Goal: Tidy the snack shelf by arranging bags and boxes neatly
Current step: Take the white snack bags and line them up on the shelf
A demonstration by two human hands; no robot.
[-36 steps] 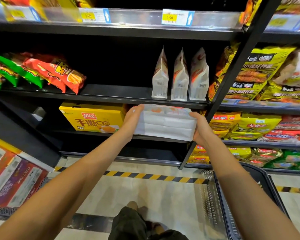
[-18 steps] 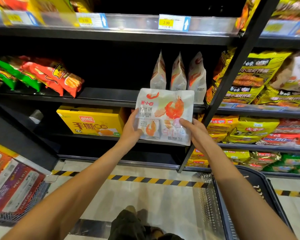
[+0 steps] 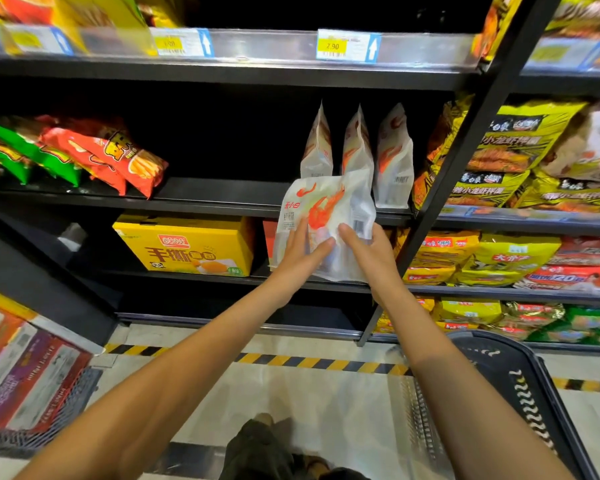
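Observation:
A white shrimp snack bag [image 3: 329, 202] is held upright and tilted in front of the middle shelf's front edge [image 3: 205, 202]. My left hand [image 3: 297, 258] lies against the bag's front with straight fingers. My right hand [image 3: 369, 254] pinches its right side, thumb on the front and fingers behind. Just behind the bag, three matching white bags [image 3: 394, 157] stand side-on in a row on the middle shelf. The held bag hides the lower parts of the left two.
Red and green chip bags [image 3: 94, 154] lie at the shelf's left end. A yellow box [image 3: 184, 247] sits one shelf down. A black upright post [image 3: 461, 161] separates the right bay of yellow bags [image 3: 520, 140]. A black basket [image 3: 520, 382] stands at lower right.
The bag has risen from flat at the lower shelf to upright before the standing bags, then turned and tilted. My left hand has shifted from its left edge onto its front.

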